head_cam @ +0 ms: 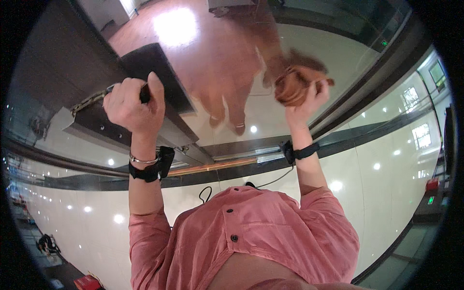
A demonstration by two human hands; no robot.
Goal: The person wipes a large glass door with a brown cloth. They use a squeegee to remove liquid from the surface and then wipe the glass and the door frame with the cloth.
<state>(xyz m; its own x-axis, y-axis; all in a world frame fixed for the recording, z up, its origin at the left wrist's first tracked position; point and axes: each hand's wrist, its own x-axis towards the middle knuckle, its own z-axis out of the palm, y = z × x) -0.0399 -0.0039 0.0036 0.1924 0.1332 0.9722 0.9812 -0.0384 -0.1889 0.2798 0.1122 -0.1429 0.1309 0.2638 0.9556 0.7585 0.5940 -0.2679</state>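
My left hand (134, 105) is curled around a dark object, likely a door handle, at the edge of a dark-framed door (87, 61). Most of that object is hidden by my fingers. A crumpled brown cloth (299, 85) is bunched in my right hand (311, 98), blurred by motion. It is against or very near a glass pane (235, 69), which mirrors the cloth and my arm. Each wrist wears a black strapped device.
Metal hardware resembling a chain or patterned bar (88, 102) runs beside my left hand. A dark flat panel (157, 78) stands by the frame. Below lies a glossy pale tiled floor (98, 203) with a dark border strip. A red object (87, 282) sits at lower left.
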